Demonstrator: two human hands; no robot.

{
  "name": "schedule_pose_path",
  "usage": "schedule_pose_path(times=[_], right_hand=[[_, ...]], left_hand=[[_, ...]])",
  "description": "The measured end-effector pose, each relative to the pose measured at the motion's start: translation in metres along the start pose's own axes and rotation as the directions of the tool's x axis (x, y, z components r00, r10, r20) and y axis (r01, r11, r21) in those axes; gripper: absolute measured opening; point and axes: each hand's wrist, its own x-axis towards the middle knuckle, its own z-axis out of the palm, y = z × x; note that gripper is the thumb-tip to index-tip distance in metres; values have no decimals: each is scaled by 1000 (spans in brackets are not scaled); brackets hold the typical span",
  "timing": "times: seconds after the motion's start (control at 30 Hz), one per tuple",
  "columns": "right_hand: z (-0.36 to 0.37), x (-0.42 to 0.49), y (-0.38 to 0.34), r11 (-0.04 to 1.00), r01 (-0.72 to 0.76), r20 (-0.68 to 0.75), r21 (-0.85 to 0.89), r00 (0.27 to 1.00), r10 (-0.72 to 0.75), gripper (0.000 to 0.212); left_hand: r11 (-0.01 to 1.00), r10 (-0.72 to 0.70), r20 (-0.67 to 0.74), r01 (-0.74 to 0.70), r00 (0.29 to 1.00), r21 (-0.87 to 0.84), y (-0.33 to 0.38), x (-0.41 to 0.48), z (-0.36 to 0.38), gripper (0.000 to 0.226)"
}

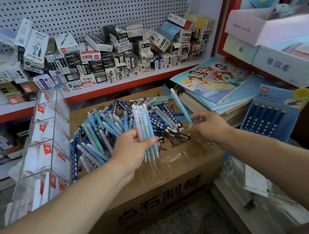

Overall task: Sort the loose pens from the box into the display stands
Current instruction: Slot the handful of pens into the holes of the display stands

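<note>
Our left hand grips a bundle of pastel pink and blue plastic pens; our right hand pinches one pale teal pen. A clear acrylic display stand hems the left hand's side and stacked picture books the right's. Loose blue pens heap behind both hands on the brown cardboard box.
</note>
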Motion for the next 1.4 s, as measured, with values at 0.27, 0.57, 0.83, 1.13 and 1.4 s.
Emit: schedule_pose_path(times=[0.27,0.57,0.83,1.13,1.4], right_hand=[[-62,-42,-22,994,55,2,97,998,-56,12],[-180,-121,51,968,16,-280,249,958,56,1],[-237,-183,118,991,-103,-492,81,861,130,15],[-242,-184,162,999,-32,-505,31,862,43,15],[-231,-160,180,969,-83,-539,-234,840,-58,11]], left_hand=[[988,75,93,-87,993,128,16,-17,40,27],[940,188,295,-259,937,222,29,-45,122,23],[937,223,390,-307,893,169,35,-65,197,20],[925,268,521,-368,810,96,38,-84,288,22],[940,229,512,-325,828,105,25,-82,305,22]])
